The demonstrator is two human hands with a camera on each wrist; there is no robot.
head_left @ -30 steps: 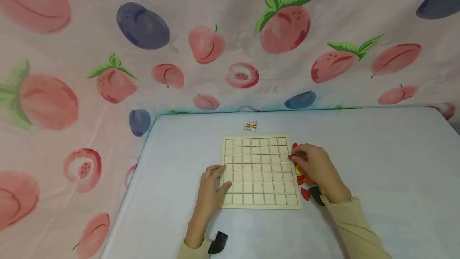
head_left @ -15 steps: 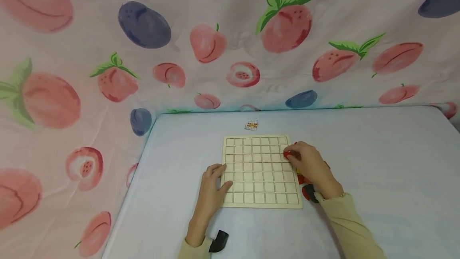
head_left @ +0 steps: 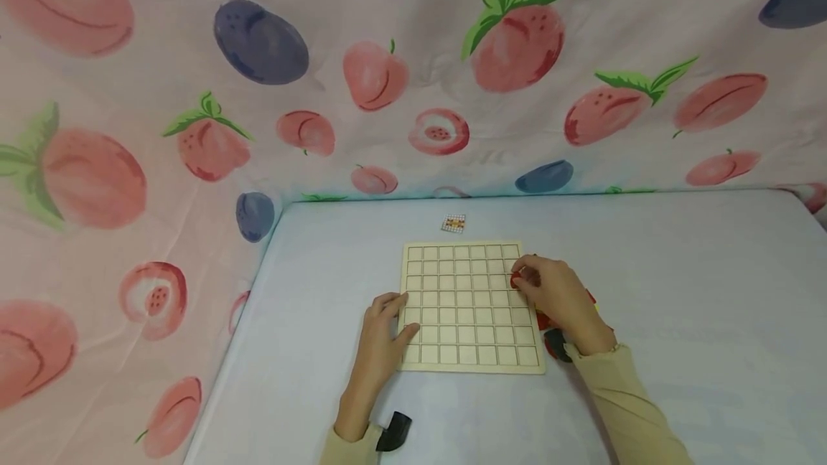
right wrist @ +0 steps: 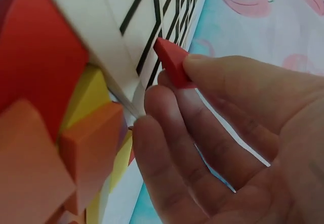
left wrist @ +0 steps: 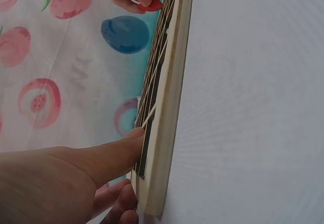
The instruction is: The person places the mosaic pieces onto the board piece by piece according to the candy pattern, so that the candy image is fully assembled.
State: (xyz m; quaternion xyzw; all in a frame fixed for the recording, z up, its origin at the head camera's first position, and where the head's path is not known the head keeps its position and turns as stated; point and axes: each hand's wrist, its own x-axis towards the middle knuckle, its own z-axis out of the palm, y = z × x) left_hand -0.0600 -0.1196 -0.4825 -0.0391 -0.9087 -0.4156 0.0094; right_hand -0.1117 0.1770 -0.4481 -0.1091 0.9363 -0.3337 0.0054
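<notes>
In the head view a pale wooden grid board lies flat on the white table. My left hand rests at its left border, the straight thumb on the board and the other fingers beside the edge. Over the upper right squares, my right hand pinches a small red wooden piece between thumb and fingers. The right wrist view shows that piece tilted, close over the grid. Beside the board's right edge lie loose pieces, among them a yellow one and an orange one, partly hidden by the right hand in the head view.
A small printed pattern card lies beyond the board's far edge. A fruit-print cloth hangs behind and to the left of the table. Black wrist-worn devices show at both sleeves.
The right hand has carried the red piece from the loose pieces leftward over the board's upper right squares. The left hand stays in place at the border.
</notes>
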